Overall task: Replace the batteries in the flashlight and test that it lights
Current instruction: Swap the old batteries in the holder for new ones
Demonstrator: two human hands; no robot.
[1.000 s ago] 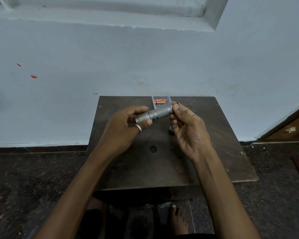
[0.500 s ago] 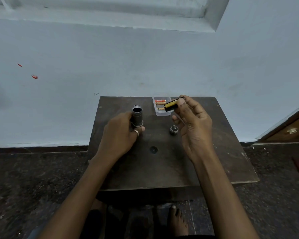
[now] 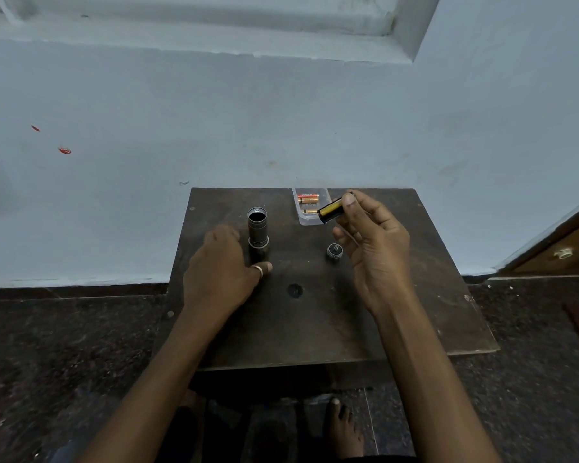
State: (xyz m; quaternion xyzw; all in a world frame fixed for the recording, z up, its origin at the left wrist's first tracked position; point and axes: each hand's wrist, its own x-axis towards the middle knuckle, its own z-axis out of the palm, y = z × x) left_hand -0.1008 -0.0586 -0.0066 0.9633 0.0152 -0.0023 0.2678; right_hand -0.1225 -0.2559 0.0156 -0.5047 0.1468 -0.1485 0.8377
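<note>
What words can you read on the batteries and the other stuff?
"EVEREADY", only just legible: on the red and gold battery in the clear plastic tray.
Too blurred to read: the second battery in the tray.
No readable text: the black and gold battery holder in the right hand, the flashlight body, the end cap.

A plain home room: pale blue wall [image 3: 281,121], speckled stone floor [image 3: 47,362], low wooden table [image 3: 315,329].
</note>
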